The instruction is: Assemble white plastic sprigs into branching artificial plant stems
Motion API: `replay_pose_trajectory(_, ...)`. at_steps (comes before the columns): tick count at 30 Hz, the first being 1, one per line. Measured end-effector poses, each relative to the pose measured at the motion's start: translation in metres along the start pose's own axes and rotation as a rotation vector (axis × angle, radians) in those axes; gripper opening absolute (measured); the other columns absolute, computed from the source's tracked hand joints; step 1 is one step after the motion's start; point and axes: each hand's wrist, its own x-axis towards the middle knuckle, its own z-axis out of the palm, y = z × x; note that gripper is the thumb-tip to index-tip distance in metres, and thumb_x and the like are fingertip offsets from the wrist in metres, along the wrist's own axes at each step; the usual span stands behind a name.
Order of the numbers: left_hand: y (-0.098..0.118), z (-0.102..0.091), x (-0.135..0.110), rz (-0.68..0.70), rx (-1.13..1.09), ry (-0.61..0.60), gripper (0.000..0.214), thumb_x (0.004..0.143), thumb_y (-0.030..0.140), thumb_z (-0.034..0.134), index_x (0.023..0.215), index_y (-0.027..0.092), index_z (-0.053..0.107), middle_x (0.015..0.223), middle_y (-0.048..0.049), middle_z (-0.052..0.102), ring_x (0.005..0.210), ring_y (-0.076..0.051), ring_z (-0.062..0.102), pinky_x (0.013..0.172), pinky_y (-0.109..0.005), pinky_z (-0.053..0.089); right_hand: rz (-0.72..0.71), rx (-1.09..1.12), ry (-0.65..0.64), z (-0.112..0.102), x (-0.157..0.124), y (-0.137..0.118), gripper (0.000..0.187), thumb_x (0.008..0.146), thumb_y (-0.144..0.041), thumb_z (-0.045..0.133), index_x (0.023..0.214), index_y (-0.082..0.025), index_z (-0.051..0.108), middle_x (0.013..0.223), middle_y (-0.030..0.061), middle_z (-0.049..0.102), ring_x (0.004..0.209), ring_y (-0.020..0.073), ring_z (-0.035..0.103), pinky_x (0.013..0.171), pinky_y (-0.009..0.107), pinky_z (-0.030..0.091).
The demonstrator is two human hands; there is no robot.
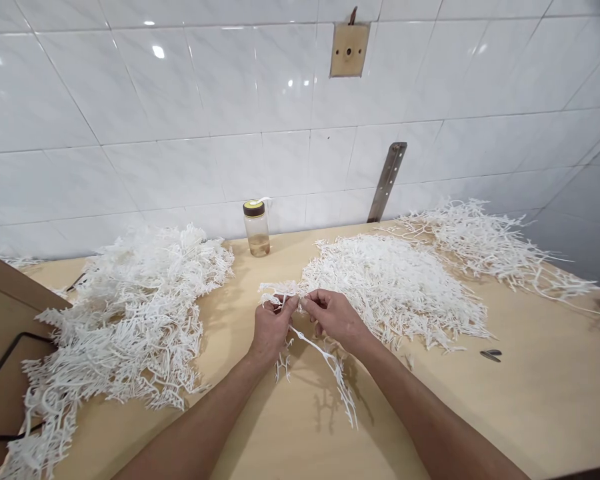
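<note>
My left hand (273, 328) and my right hand (333, 317) meet above the middle of the wooden table (530, 413). Both are pinched on one white branched plastic sprig (330, 365), whose long stem hangs down toward me between my forearms. A big heap of the same white sprigs (130, 320) lies to the left of my hands. A flatter heap (395, 287) lies just right of them, touching my right hand's side. A third, thinner heap (485, 243) spreads at the back right.
A clear bottle with a dark lid (257, 229) stands at the back by the tiled wall. A small dark metal tool (491, 355) lies on the table at the right. A cardboard box (5, 347) with a black cord sits at the left edge.
</note>
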Motion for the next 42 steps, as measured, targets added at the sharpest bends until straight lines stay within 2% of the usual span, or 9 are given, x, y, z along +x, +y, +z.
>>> replay_pose_trajectory(6, 0.002, 0.001, -0.002, 0.016, -0.046, 0.010, 0.035, 0.068, 0.046, 0.077, 0.066, 0.012, 0.069, 0.044, 0.0034, 0.051, 0.044, -0.010, 0.047, 0.049, -0.023, 0.037, 0.040, 0.088, -0.040, 0.000, 0.003, 0.005, 0.031, 0.081, -0.048, 0.063, 0.074, -0.018, 0.059, 0.062, -0.0045, 0.057, 0.037, 0.0086, 0.053, 0.037, 0.021, 0.043)
replay_pose_trajectory(13, 0.000, 0.000, -0.001, 0.054, 0.035, -0.004, 0.032, 0.069, 0.043, 0.076, 0.067, 0.012, 0.070, 0.055, -0.0009, 0.061, 0.054, -0.013, 0.054, 0.053, -0.024, 0.040, 0.067, 0.046, -0.002, 0.002, 0.001, 0.002, 0.013, 0.079, -0.032, 0.060, 0.075, -0.020, 0.057, 0.060, -0.0054, 0.058, 0.035, 0.0099, 0.053, 0.036, 0.022, 0.043)
replay_pose_trajectory(23, -0.015, -0.010, 0.005, 0.441, 0.312, -0.012, 0.010, 0.077, 0.024, 0.067, 0.082, 0.018, 0.061, 0.069, -0.0018, 0.065, 0.060, -0.015, 0.057, 0.063, -0.026, 0.044, 0.124, -0.117, -0.026, 0.015, 0.000, 0.005, 0.005, 0.080, -0.025, 0.052, 0.079, -0.021, 0.053, 0.054, -0.0024, 0.059, 0.039, 0.0149, 0.057, 0.038, 0.023, 0.037)
replay_pose_trajectory(25, -0.014, -0.010, 0.004, 0.475, 0.313, -0.013, 0.008, 0.079, 0.024, 0.065, 0.082, 0.019, 0.060, 0.069, -0.0018, 0.063, 0.060, -0.015, 0.056, 0.063, -0.027, 0.044, 0.103, -0.182, 0.010, 0.018, 0.000, 0.004, 0.004, 0.080, -0.023, 0.051, 0.079, -0.020, 0.053, 0.057, -0.0010, 0.059, 0.043, 0.0144, 0.056, 0.042, 0.024, 0.037)
replay_pose_trajectory(28, -0.009, -0.008, 0.000, 0.509, 0.271, -0.017, 0.011, 0.080, 0.029, 0.066, 0.080, 0.018, 0.061, 0.071, -0.0029, 0.063, 0.066, -0.016, 0.058, 0.068, -0.027, 0.045, -0.048, -0.408, 0.201, 0.015, 0.001, 0.001, 0.006, 0.078, -0.020, 0.051, 0.072, -0.020, 0.051, 0.066, 0.0025, 0.061, 0.058, 0.0157, 0.057, 0.052, 0.025, 0.038)
replay_pose_trajectory(32, -0.003, -0.003, -0.003, 0.325, 0.120, -0.048, 0.023, 0.076, 0.038, 0.071, 0.077, 0.016, 0.064, 0.068, -0.0015, 0.062, 0.064, -0.015, 0.055, 0.062, -0.025, 0.042, -0.150, -0.491, 0.383, -0.001, 0.002, -0.002, 0.009, 0.081, -0.024, 0.050, 0.074, -0.020, 0.054, 0.069, 0.0020, 0.062, 0.061, 0.0163, 0.056, 0.059, 0.028, 0.040)
replay_pose_trajectory(35, 0.000, -0.003, 0.000, 0.119, 0.055, -0.042, 0.034, 0.073, 0.044, 0.073, 0.060, 0.015, 0.058, 0.051, 0.0042, 0.045, 0.049, -0.009, 0.039, 0.049, -0.022, 0.031, -0.136, -0.454, 0.483, -0.012, 0.006, 0.000, 0.012, 0.083, -0.031, 0.052, 0.079, -0.020, 0.056, 0.066, 0.0013, 0.062, 0.058, 0.0167, 0.057, 0.060, 0.029, 0.041)
replay_pose_trajectory(38, 0.002, -0.004, 0.004, -0.012, -0.057, -0.088, 0.037, 0.069, 0.045, 0.075, 0.059, 0.016, 0.055, 0.045, 0.0084, 0.033, 0.043, -0.005, 0.025, 0.044, -0.021, 0.021, -0.157, -0.465, 0.537, -0.018, 0.010, 0.005, 0.012, 0.080, -0.029, 0.053, 0.084, -0.019, 0.058, 0.071, 0.0032, 0.065, 0.059, 0.0175, 0.059, 0.062, 0.030, 0.044)
replay_pose_trajectory(42, 0.002, -0.006, 0.006, -0.056, -0.115, -0.129, 0.038, 0.068, 0.048, 0.076, 0.063, 0.017, 0.055, 0.044, 0.0098, 0.031, 0.041, -0.004, 0.022, 0.042, -0.020, 0.018, -0.218, -0.459, 0.523, -0.016, 0.008, 0.003, 0.017, 0.078, -0.024, 0.051, 0.088, -0.018, 0.063, 0.083, 0.0069, 0.068, 0.065, 0.0181, 0.062, 0.064, 0.031, 0.048)
